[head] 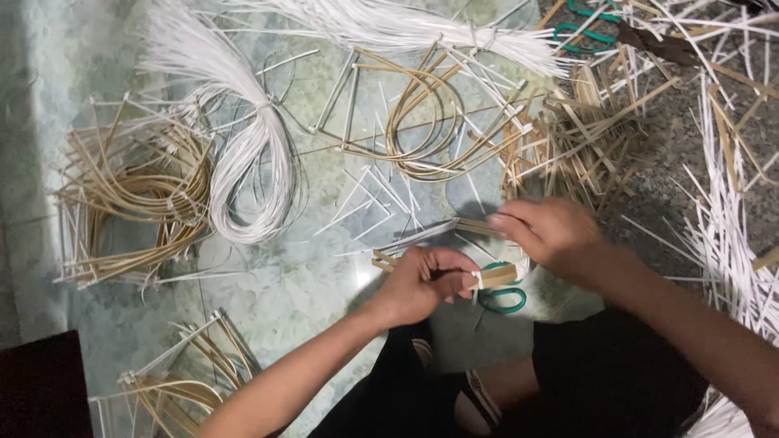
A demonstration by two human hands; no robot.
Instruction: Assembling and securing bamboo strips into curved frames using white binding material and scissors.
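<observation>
The work surface is the floor, covered with a pale green patterned sheet. A looped hank of white strips lies at the upper centre-left. A second white bundle lies along the top edge. Bent tan cane frames are stacked at the left edge; another bent tan set lies at the upper centre, and a third near the bottom-left corner. Loose tan offcuts and white strips cover the right side. Green-handled scissors lie on the floor just below the hands; a second green-handled pair lies at the top right.

No packages, labels or signs are visible.

The left hand is closed around a short bundle of tan sticks at the lower centre. The right hand is narrowly closed, fingertips pinching a thin strip just above the bundle.
</observation>
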